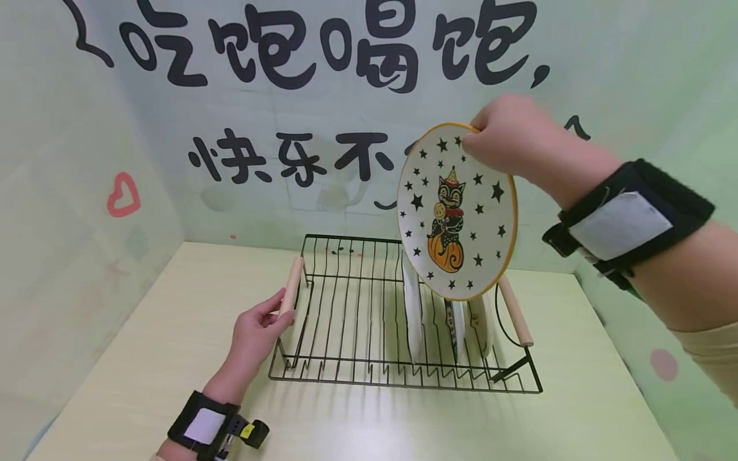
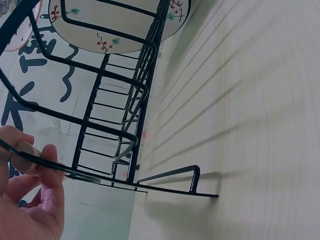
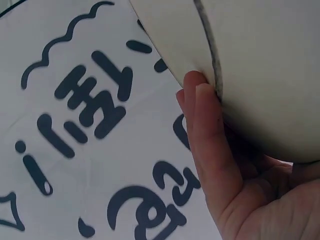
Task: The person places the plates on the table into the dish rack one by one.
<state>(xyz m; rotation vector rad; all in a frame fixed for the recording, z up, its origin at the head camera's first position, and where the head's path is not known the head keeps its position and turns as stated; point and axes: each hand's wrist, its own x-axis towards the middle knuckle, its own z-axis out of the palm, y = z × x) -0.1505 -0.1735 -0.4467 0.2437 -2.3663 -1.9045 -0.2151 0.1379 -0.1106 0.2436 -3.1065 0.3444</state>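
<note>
A white plate (image 1: 455,211) with an orange rim, black stars and a cat sitting on a pumpkin hangs over the right half of a black wire dish rack (image 1: 357,382). My right hand (image 1: 513,137) pinches it by the upper edge. In the right wrist view, those fingers (image 3: 210,130) lie against its plain underside. At the rack's left end, my left hand (image 1: 256,330) holds the wooden handle (image 1: 293,282) between thumb and fingers. Behind and below the raised plate, a white plate (image 1: 412,314) and other plates stand on edge in the rack, partly hidden.
The rack stands on a pale wooden table (image 1: 173,320), with a second wooden handle (image 1: 515,312) at its right end. A cloth backdrop (image 1: 242,211) with large black writing rises behind, and side walls close in on both sides.
</note>
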